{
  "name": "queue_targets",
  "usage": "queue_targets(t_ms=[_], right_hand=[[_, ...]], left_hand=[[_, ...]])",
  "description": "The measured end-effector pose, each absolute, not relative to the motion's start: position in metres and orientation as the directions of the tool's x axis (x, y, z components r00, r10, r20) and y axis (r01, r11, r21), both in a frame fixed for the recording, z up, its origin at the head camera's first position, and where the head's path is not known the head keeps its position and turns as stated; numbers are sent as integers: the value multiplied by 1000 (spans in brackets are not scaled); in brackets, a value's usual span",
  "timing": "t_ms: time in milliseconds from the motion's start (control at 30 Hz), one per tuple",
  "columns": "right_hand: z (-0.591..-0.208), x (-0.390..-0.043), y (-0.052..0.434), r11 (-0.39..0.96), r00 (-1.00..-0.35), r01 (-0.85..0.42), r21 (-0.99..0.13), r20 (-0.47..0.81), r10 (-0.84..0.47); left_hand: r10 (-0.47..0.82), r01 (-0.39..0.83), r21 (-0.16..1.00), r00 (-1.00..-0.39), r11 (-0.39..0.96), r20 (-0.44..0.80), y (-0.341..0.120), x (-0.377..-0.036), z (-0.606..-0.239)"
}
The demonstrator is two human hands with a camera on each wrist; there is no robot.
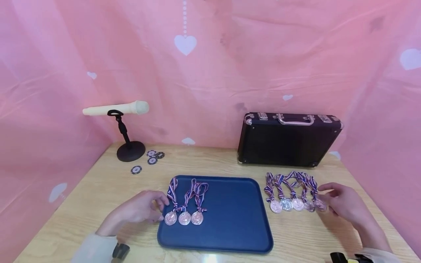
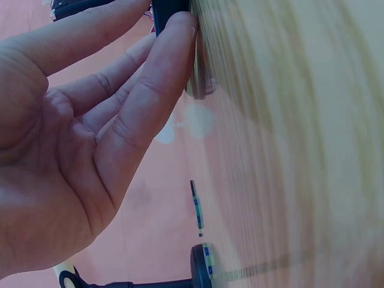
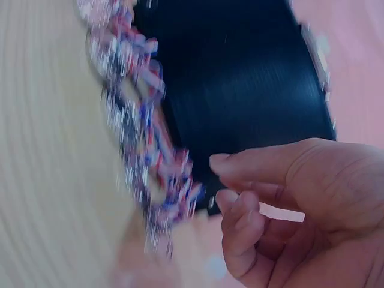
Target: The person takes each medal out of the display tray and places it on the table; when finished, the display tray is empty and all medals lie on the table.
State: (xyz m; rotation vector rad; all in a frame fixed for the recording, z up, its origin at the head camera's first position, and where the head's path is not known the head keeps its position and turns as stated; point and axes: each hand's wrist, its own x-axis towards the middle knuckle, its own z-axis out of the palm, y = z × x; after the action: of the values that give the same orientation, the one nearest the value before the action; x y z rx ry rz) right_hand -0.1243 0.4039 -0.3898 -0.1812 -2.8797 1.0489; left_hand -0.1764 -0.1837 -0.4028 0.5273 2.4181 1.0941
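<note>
My left hand is at the left edge of a dark blue tray. In the left wrist view the thumb and a curled finger hold the tray's rim between them. Three medals with striped ribbons lie side by side on the tray's left part. My right hand hovers by the right end of a row of several medals on the table. Its thumb and fingers are loosely bent with nothing visible between them. The ribbons look blurred in the right wrist view.
A black briefcase with metal corners stands behind the row of medals. At the back left, a white microphone rests on a black stand, beside several poker chips. Pink curtain surrounds the wooden table.
</note>
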Motion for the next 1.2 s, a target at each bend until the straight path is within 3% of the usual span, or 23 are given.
queue_targets(t_ms=[133,500,800,1200], right_hand=[[-379,-128,373,737,-991,27,-675,79,109],[-364,-146,239,578,-995,-37,-815,-26,-101],[-391,-140,139,549,-943,-68,-833,-126,-307],[-409,-139,97,673,-958,-147,-725,-65,-280]], left_hand=[[499,164,764,-836,624,-228,-183,-176,-402],[486,175,737,-843,653,-231,-182,-178,-400],[474,145,766,-851,626,-226,-182,-176,-401],[456,117,774,-857,623,-238,-179,-176,-399]])
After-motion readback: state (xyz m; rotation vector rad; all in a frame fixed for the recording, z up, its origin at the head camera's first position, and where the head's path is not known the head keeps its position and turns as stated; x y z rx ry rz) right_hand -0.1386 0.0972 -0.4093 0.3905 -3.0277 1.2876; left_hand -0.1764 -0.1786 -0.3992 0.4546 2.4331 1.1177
